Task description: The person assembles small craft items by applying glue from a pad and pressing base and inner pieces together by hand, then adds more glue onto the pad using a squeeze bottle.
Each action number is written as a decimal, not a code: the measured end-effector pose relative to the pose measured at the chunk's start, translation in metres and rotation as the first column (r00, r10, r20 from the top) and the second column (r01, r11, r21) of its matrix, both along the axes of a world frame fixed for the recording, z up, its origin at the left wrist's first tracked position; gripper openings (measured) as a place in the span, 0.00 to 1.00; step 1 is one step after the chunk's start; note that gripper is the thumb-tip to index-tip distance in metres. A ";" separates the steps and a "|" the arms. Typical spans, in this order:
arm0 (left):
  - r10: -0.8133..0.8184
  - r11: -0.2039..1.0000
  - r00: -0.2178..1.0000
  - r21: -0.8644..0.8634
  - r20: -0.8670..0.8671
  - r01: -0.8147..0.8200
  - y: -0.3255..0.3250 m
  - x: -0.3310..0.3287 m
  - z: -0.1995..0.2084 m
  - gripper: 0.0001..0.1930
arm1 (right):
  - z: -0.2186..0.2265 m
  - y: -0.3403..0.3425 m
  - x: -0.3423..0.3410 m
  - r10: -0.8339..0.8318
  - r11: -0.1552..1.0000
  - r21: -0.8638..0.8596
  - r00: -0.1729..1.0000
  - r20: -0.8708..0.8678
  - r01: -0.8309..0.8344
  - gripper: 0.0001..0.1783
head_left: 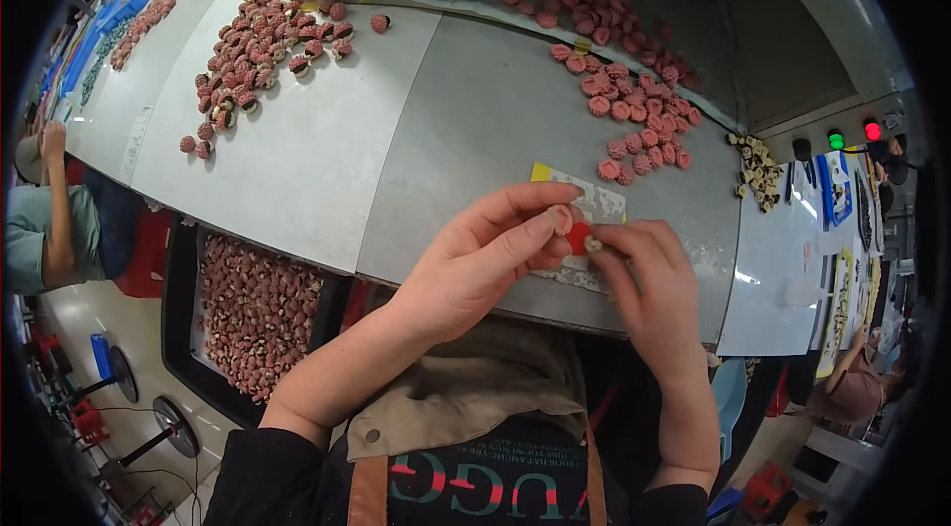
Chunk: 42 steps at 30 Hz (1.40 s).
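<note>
Pinching: left hand, one pink shell clasped between thumb and fingers, above the table. Right hand, one cream piece nipped at the fingertips. Relation of note: cream piece just right of the shell and slightly nearer the body, the two hands almost meeting; shell nearer the left hand, piece nearer the right. Long axis of either, too small to tell. Red item, smooth and bright, between the two hands; which one bears it, cannot tell. Below the hands, one card, pale, mottled, yellow at a corner, partly covered. Beyond, loose shells, pink, bumpy-rimmed, some showing a hollow. To the right, dark-and-cream bits, small, irregular, heaped. To the left, pink lumps, knobbly, rounded, many with dark or cream parts. Lower left, one black tray, deep-sided, filled with similar lumps. Table surface: grey, flat, smooth, with a seam across it.
</note>
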<state>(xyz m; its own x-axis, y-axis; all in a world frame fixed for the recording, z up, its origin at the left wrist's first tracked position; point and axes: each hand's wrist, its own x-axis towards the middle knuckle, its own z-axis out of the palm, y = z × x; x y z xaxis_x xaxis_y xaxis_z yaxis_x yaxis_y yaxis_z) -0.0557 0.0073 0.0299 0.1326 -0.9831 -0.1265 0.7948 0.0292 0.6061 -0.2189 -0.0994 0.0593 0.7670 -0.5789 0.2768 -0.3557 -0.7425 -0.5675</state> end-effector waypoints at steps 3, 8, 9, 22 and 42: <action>0.050 0.998 0.999 0.048 -0.017 -0.050 0.001 0.001 0.005 0.16 | -0.005 0.001 0.014 0.053 0.983 -0.173 0.998 -0.032 -0.058 0.13; 0.045 0.998 0.995 -0.040 -0.085 -0.048 0.003 0.003 -0.004 0.16 | -0.001 0.002 0.018 0.084 0.988 -0.127 0.995 -0.046 -0.089 0.13; 0.050 0.997 0.994 -0.046 -0.093 -0.054 0.003 0.004 -0.005 0.16 | -0.001 0.001 0.018 0.070 0.987 -0.138 0.996 -0.055 -0.077 0.12; -0.005 1.000 0.999 -0.002 -0.038 0.004 0.002 0.004 -0.004 0.15 | 0.008 0.003 0.006 -0.047 0.902 0.431 0.998 0.051 0.020 0.09; 0.517 0.856 0.329 -0.476 0.790 -0.203 0.007 -0.021 -0.012 0.10 | -0.015 0.036 0.011 -0.138 0.916 0.396 0.881 0.452 -0.060 0.10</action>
<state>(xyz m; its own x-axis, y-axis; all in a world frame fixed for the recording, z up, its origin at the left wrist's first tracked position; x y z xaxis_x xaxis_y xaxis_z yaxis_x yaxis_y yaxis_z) -0.0762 0.0140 0.0175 0.3597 -0.7722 0.5238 -0.3038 0.4338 0.8482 -0.2083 -0.0639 0.0441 0.5804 -0.7405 0.3389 -0.0029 -0.4180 -0.9084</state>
